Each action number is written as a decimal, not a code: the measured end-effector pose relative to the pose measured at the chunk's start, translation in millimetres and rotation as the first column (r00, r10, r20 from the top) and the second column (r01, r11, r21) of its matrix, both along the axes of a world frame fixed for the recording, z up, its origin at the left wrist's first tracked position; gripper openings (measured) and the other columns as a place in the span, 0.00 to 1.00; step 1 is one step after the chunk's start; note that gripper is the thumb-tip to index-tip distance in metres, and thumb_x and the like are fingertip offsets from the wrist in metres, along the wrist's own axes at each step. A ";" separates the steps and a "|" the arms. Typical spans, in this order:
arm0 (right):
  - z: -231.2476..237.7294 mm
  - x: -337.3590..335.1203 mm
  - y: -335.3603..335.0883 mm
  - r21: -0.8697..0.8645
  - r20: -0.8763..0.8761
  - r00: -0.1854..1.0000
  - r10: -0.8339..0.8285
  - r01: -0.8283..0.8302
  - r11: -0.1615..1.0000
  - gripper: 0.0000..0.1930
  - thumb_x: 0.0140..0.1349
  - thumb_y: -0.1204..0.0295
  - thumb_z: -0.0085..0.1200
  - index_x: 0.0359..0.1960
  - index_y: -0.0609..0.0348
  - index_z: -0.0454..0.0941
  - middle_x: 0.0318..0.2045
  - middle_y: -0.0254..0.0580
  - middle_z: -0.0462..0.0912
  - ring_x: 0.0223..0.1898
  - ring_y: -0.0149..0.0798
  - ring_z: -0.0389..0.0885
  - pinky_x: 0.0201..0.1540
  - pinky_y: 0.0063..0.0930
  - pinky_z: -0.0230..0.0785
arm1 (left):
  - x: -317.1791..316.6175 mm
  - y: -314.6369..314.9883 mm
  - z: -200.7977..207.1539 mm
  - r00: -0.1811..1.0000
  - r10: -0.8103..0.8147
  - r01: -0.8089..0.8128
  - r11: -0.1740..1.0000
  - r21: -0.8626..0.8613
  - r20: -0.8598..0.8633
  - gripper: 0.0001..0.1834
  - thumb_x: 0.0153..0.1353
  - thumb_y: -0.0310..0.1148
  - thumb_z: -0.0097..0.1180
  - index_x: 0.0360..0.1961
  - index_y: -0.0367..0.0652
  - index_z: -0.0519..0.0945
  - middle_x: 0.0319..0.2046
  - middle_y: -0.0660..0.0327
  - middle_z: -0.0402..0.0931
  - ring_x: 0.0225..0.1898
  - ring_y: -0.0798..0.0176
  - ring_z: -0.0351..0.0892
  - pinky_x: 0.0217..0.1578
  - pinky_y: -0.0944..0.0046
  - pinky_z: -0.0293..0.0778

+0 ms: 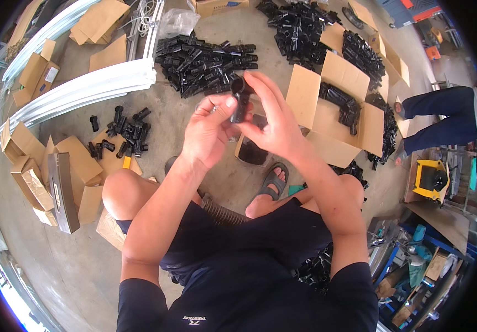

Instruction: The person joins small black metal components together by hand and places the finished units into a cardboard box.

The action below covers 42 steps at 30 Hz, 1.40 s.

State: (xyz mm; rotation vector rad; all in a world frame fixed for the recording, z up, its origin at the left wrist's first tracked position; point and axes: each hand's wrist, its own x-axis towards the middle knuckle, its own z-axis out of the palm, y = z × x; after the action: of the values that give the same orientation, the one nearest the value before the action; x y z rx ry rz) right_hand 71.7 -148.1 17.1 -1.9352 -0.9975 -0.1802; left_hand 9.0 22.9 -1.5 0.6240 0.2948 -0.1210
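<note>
A black plastic pipe fitting (239,105) with a round open end is held up in front of me. My left hand (208,130) pinches it from the left with thumb and fingers. My right hand (274,119) closes around it from the right, the index finger reaching over its top. Below my hands, a small open container (253,154) with dark contents stands on the floor between my feet, partly hidden. Beyond them lies a large heap of black fittings (205,62). A smaller scatter of black fittings (132,130) lies to the left, next to a yellow piece (127,162).
An open cardboard box (318,138) with black ribbed parts stands at right. More black parts (299,30) are heaped behind it. White metal profiles (100,83) and torn cartons (78,157) lie at left. Another person's dark-trousered legs (440,119) are at the far right.
</note>
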 end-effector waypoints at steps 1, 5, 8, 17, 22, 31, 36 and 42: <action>0.2 6.3 3.1 0.003 0.007 1.000 0.027 -0.027 1.000 0.48 0.45 0.72 0.77 0.70 0.60 0.65 0.68 0.55 0.69 0.66 0.59 0.72 0.65 0.42 0.71 | 0.8 1.4 0.2 1.000 0.028 -0.027 0.999 0.017 -0.006 0.06 0.70 0.30 0.62 0.44 0.41 0.80 0.43 0.50 0.85 0.44 0.54 0.86 0.42 0.59 0.85; -37.8 44.6 18.6 0.247 -0.253 0.967 0.028 0.036 0.968 0.33 0.60 0.67 0.70 0.66 0.60 0.71 0.60 0.52 0.77 0.60 0.46 0.80 0.60 0.38 0.74 | 13.2 14.3 2.3 0.969 0.243 -0.245 0.967 0.072 0.042 0.06 0.73 0.33 0.58 0.42 0.43 0.80 0.46 0.48 0.85 0.43 0.56 0.86 0.51 0.55 0.83; -110.1 62.3 22.2 -0.272 -0.194 0.949 -0.249 0.192 0.943 0.10 0.64 0.68 0.60 0.41 0.60 0.84 0.41 0.46 0.87 0.44 0.53 0.86 0.48 0.42 0.78 | 22.9 29.1 7.0 0.949 0.309 -0.313 0.947 0.075 0.055 0.06 0.73 0.34 0.58 0.40 0.43 0.79 0.47 0.47 0.84 0.44 0.54 0.86 0.52 0.54 0.83; -316.2 16.4 51.3 -0.836 -0.073 0.955 -0.288 0.099 0.540 0.08 0.56 0.68 0.58 0.27 0.53 0.89 0.30 0.45 0.89 0.36 0.47 0.89 0.37 0.44 0.80 | 25.1 22.2 7.4 0.954 0.300 -0.296 0.948 0.119 -0.018 0.04 0.74 0.29 0.55 0.41 0.42 0.78 0.46 0.50 0.84 0.49 0.53 0.85 0.49 0.53 0.84; -330.0 -9.6 56.1 -0.649 -0.142 0.936 -0.323 0.158 0.744 0.09 0.54 0.68 0.58 0.20 0.51 0.87 0.23 0.42 0.87 0.30 0.46 0.88 0.32 0.42 0.79 | 20.4 22.4 6.9 0.947 0.321 -0.317 0.945 0.081 -0.032 0.03 0.74 0.28 0.54 0.41 0.42 0.78 0.45 0.52 0.84 0.49 0.54 0.85 0.48 0.53 0.85; -271.5 8.1 51.4 -0.806 -0.262 0.929 -0.263 -0.061 0.588 0.09 0.63 0.70 0.51 0.37 0.61 0.82 0.39 0.60 0.86 0.44 0.58 0.86 0.48 0.53 0.78 | 26.6 19.2 4.9 0.940 0.340 -0.339 0.937 0.081 -0.008 0.04 0.71 0.30 0.60 0.40 0.43 0.78 0.42 0.50 0.85 0.41 0.56 0.87 0.43 0.56 0.86; -231.7 18.4 41.2 -0.831 -0.247 0.945 -0.216 -0.092 0.548 0.13 0.63 0.71 0.52 0.47 0.63 0.79 0.43 0.55 0.87 0.48 0.57 0.85 0.50 0.46 0.80 | 28.4 15.4 6.9 0.936 0.353 -0.353 0.934 0.064 0.007 0.04 0.71 0.29 0.61 0.40 0.42 0.78 0.41 0.52 0.85 0.41 0.58 0.87 0.43 0.58 0.85; -268.8 9.8 47.8 -0.889 -0.170 0.967 -0.188 -0.068 0.453 0.16 0.67 0.69 0.49 0.51 0.62 0.81 0.50 0.55 0.83 0.52 0.55 0.84 0.51 0.48 0.80 | 11.3 2.3 33.8 0.933 0.356 -0.358 0.933 0.040 0.049 0.05 0.74 0.32 0.57 0.41 0.43 0.79 0.42 0.49 0.85 0.38 0.58 0.87 0.41 0.58 0.86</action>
State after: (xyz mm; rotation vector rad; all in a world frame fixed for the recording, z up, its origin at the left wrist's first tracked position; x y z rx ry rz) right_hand 81.5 -100.4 -251.7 -2.8662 -0.9142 0.7110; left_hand 20.2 25.3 32.3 0.6107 0.3682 0.2494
